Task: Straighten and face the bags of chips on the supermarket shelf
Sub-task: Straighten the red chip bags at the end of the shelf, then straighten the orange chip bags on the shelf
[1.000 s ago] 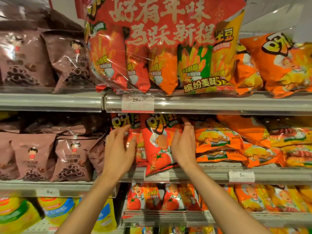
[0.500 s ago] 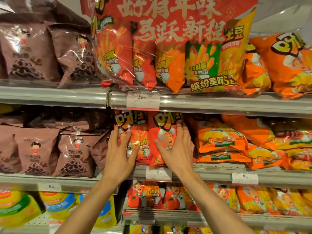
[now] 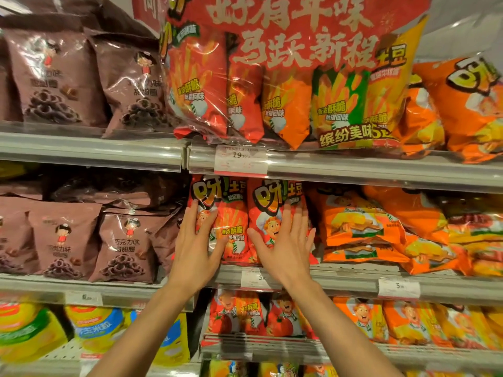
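- Since a second ago, both hands have gone from gripping a tilted bag at its sides to lying flat on the fronts of two upright bags; the tilted bag now stands straight.
- On the middle metal supermarket shelf (image 3: 340,278), two glossy red plastic bags of chips stand side by side, touching, logos facing forward.
- Left hand (image 3: 194,240), fingers spread, presses flat on the left red chip bag (image 3: 228,213), holding nothing.
- Right hand (image 3: 285,240), fingers also spread, presses flat on the right red chip bag (image 3: 265,202), pinching nothing.
- Step in hand, as a judgement: patting the pair flush with the shelf edge, near the end of this facing.
- Next move probably calls for lifting both palms away without tipping the bags, then turning to the crumpled orange foil bags (image 3: 362,224) just to the right, which lie slumped and stacked.
- White paper price tag (image 3: 258,278) sits on the shelf rail below the hands.
- Brown bags of chocolate rings (image 3: 119,246) stand to the left, untouched.
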Action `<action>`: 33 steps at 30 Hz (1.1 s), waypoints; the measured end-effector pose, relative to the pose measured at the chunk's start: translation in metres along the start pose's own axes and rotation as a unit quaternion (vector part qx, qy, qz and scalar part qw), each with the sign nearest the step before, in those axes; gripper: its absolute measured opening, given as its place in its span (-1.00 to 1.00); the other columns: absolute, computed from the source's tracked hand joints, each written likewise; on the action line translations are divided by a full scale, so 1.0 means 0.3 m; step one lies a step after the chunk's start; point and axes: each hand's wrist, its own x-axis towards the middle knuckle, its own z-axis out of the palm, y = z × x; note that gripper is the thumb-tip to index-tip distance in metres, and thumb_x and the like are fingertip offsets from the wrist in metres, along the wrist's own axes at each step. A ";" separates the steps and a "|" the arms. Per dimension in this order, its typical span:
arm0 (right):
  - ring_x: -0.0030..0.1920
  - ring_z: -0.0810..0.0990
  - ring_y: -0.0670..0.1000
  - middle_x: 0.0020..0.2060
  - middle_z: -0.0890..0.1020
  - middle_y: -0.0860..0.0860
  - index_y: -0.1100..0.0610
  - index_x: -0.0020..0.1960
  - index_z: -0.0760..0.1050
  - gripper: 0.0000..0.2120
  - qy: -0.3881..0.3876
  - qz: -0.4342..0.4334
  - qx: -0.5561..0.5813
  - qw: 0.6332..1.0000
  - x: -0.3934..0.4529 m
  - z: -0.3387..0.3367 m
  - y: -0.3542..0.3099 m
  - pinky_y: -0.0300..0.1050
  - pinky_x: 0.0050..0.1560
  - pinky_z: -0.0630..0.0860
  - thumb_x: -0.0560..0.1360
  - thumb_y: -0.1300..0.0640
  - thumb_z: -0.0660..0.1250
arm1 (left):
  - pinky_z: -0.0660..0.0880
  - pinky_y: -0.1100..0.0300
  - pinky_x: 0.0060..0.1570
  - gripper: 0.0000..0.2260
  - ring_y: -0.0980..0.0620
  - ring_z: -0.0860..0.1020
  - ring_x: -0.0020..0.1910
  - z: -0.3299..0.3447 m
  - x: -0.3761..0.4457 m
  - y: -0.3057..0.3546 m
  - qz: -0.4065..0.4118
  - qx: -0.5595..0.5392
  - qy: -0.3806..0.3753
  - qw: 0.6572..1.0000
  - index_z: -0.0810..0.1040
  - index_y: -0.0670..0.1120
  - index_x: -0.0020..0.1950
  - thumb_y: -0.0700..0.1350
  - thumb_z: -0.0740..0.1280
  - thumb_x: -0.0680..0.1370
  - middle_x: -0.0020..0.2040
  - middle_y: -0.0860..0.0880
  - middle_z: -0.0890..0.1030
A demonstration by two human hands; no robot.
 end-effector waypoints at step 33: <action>-0.21 0.61 -0.10 -0.22 0.64 -0.04 -0.09 0.19 0.53 -0.82 -0.024 0.128 0.227 0.965 -0.454 -0.487 0.614 -0.18 -0.23 0.50 0.59 0.00 0.33 | 0.52 0.37 -0.06 -0.75 0.22 0.64 -0.03 0.143 -0.392 0.492 -0.181 -0.294 -0.088 0.934 0.52 0.09 0.27 -0.01 0.34 0.59 -0.03 0.15 0.67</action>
